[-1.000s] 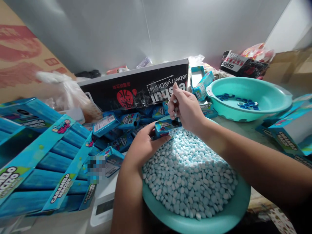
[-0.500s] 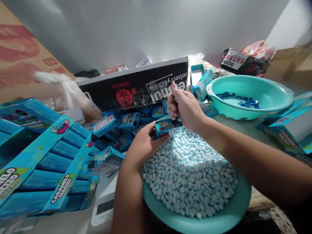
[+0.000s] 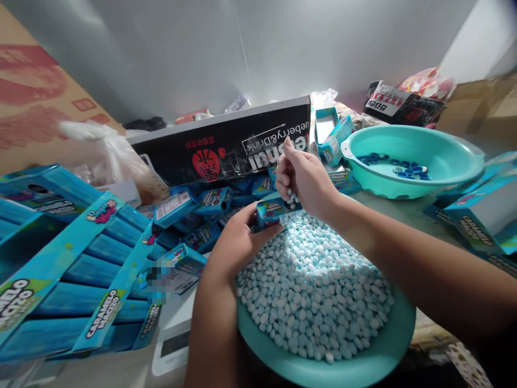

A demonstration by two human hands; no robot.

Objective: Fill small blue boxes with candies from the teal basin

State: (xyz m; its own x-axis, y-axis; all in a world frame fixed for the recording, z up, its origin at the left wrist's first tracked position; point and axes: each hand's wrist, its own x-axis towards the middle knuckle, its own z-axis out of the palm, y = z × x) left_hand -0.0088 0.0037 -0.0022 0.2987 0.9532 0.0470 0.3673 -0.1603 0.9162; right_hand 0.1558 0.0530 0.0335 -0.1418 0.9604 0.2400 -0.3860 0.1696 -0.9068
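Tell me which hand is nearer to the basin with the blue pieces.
Right. The right hand is left of that basin; the left hand is farther left, holding a blue box.

Black carton (image 3: 234, 134) before grey wall (image 3: 181, 54); translucent plastic bag (image 3: 121, 159) between it and brown cardboard box (image 3: 32, 81), left.

Room is left above the near candies (image 3: 319, 312), while the way forward is blocked by a black carton (image 3: 169, 151) and the left is crowded by blue boxes (image 3: 176, 207).
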